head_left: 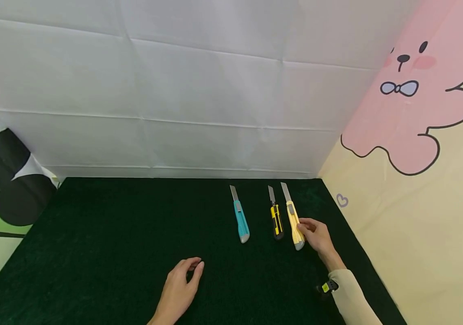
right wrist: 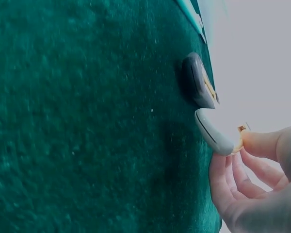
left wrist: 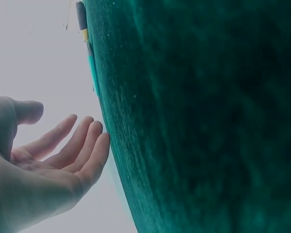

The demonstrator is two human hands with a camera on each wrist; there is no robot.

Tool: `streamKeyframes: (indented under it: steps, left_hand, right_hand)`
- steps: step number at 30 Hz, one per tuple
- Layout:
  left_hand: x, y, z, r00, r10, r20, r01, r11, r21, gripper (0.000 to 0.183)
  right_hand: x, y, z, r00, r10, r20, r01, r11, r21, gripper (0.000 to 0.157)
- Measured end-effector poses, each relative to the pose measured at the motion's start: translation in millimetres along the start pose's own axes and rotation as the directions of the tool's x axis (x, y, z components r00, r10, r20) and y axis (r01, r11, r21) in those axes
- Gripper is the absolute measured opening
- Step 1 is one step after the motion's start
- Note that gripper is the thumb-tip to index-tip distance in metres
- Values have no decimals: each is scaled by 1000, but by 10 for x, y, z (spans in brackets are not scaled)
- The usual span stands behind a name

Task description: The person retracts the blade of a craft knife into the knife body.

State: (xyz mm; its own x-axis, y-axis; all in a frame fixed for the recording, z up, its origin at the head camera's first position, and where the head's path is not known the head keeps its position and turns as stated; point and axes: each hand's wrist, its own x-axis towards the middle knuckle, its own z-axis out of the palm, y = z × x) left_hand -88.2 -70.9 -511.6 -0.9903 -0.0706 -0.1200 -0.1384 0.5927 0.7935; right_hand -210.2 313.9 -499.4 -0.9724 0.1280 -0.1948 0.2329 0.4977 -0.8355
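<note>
With thumb and fingers my right hand (head_left: 317,235) pinches a pale yellow box cutter (head_left: 292,215) by its handle. Its blade is out and points to the far side; its grey butt end (right wrist: 216,135) shows large in the right wrist view, lifted a little at the near end. Just left of it lies a black and yellow box cutter (head_left: 276,221), blade also extended. Farther left is a teal box cutter (head_left: 241,222) with a grey end and bare blade. My left hand (head_left: 179,283) hovers low near the table's front, fingers loosely bent, holding nothing.
A dark green cloth (head_left: 105,243) covers the table. Behind it rises a white creased sheet (head_left: 203,90), and at the right stands a cream wall (head_left: 426,234) with a pink bear print. A small dark device with a yellow-green face (head_left: 327,287) sits at my right sleeve.
</note>
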Motion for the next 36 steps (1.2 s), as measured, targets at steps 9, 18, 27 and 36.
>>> streamKeyframes:
  steps: [9, 18, 27, 36]
  left_hand:
    - [13, 26, 51, 999, 38, -1, -38, 998, -49, 29]
    - [29, 43, 104, 997, 71, 3, -70, 993, -96, 28]
    - [33, 64, 120, 997, 77, 15, -75, 990, -123, 29]
    - [41, 107, 147, 996, 85, 22, -80, 984, -161, 30]
  right_hand:
    - [-93, -46, 55, 999, -34, 6, 34, 999, 24, 34]
    - [-186, -125, 150, 998, -62, 5, 61, 997, 49, 33]
    - [-298, -198, 243, 998, -65, 18, 63, 994, 90, 33]
    - [-409, -298, 333, 997, -72, 15, 70, 991, 114, 32]
